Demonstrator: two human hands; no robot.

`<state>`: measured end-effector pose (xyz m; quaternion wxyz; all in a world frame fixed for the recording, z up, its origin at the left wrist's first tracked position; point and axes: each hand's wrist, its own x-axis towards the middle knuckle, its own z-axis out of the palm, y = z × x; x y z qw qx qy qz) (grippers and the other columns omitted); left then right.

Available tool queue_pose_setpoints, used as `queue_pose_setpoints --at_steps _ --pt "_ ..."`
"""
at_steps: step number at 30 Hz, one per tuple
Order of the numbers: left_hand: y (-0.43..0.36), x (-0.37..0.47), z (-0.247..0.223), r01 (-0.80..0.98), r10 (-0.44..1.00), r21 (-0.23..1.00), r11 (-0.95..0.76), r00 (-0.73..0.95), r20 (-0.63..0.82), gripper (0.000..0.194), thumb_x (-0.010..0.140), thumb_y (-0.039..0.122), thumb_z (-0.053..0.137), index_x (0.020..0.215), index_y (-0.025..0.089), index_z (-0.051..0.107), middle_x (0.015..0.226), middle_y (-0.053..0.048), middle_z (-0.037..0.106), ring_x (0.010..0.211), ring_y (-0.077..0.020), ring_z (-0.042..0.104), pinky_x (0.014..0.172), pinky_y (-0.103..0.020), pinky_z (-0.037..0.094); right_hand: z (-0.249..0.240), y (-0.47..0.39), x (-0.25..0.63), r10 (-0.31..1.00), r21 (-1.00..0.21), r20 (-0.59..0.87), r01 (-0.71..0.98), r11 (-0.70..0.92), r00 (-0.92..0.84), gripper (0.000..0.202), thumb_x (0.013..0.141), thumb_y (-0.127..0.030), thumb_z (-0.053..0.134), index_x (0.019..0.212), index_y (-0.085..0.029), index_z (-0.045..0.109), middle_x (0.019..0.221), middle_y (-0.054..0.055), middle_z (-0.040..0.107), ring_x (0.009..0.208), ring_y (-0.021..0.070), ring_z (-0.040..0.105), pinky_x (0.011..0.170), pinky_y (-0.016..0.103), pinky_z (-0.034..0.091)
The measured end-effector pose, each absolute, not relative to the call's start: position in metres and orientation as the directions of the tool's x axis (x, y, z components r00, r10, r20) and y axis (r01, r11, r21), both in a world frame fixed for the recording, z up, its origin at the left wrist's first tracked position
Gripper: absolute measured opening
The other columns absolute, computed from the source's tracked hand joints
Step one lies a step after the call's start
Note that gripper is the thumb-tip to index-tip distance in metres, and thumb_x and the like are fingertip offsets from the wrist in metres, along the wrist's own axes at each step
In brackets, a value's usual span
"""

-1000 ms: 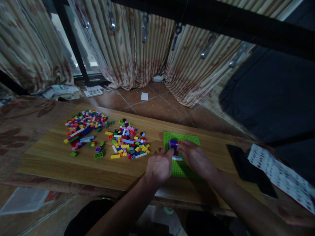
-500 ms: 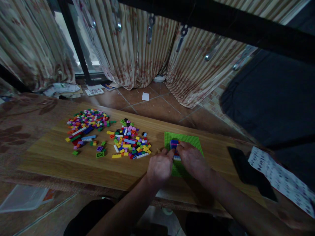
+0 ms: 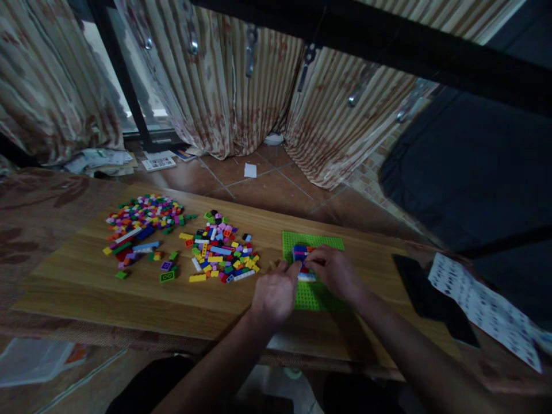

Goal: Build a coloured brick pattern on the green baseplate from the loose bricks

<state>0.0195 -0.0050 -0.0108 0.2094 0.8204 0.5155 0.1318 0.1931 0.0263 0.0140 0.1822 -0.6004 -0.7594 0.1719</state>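
Baseplate (image 3: 311,300) shifts left in view; left hand (image 3: 275,291) and right hand (image 3: 334,269) meet brick assembly (image 3: 299,252), grips unclear; I judge fitting, needing careful alignment.

Under the hands (image 3: 275,292) (image 3: 334,270), the studded plastic baseplate (image 3: 310,297) is bright green, its blocky brick build (image 3: 299,251) blue, red and white. Left of them, loose multicoloured plastic bricks (image 3: 222,251) dot the wood-grained brown worktop (image 3: 172,302).

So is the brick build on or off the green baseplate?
On: the brick build sits within the green baseplate, bare studs showing above and below it. Whether it is pressed tight, I cannot tell.
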Motion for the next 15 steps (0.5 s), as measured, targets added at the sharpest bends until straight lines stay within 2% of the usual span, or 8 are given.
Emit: queue_pose_setpoints --at_steps 4,9,12,15 --pt "-0.004 0.019 -0.012 0.779 0.901 0.506 -0.369 0.434 -0.011 0.037 0.095 0.026 0.036 0.129 0.026 0.051 0.105 -0.008 0.062 0.082 -0.0191 0.065 0.070 -0.028 0.051 0.024 0.047 0.195 0.972 -0.503 -0.171 0.863 0.052 -0.159 0.006 0.070 -0.021 0.068 0.064 -0.020 0.070 0.060 -0.003 0.066 0.057 0.0108 0.057 0.055 0.022 0.038" --pt "-0.002 0.019 -0.011 0.767 0.903 0.527 -0.366 0.430 0.001 0.040 0.094 0.025 0.038 0.132 0.024 0.050 0.105 -0.011 0.064 0.084 -0.0220 0.065 0.071 -0.030 0.052 0.030 0.062 0.189 0.960 -0.421 -0.230 0.906 0.051 -0.161 0.008 0.060 -0.019 0.074 0.055 -0.021 0.068 0.052 -0.004 0.062 0.051 0.0093 0.053 0.051 0.022 0.034" --pt "-0.003 0.018 -0.010 0.763 0.904 0.526 -0.376 0.427 0.027 0.041 0.093 0.025 0.040 0.132 0.024 0.050 0.105 -0.010 0.065 0.086 -0.0228 0.065 0.072 -0.032 0.052 0.033 0.055 0.192 0.973 -0.533 -0.191 0.846 0.007 -0.129 0.007 0.061 -0.019 0.073 0.057 -0.020 0.068 0.053 -0.004 0.062 0.052 0.0092 0.053 0.052 0.022 0.035" --pt "-0.003 0.017 -0.008 0.715 0.923 0.613 -0.337 0.380 0.064 0.040 0.092 0.027 0.043 0.131 0.026 0.051 0.107 -0.008 0.065 0.088 -0.0211 0.064 0.077 -0.032 0.051 0.037 0.034 0.203 0.997 -0.762 -0.071 0.644 -0.066 0.018 0.015 0.067 -0.034 0.071 0.063 -0.019 0.069 0.056 -0.003 0.063 0.050 0.0093 0.051 0.050 0.022 0.037"
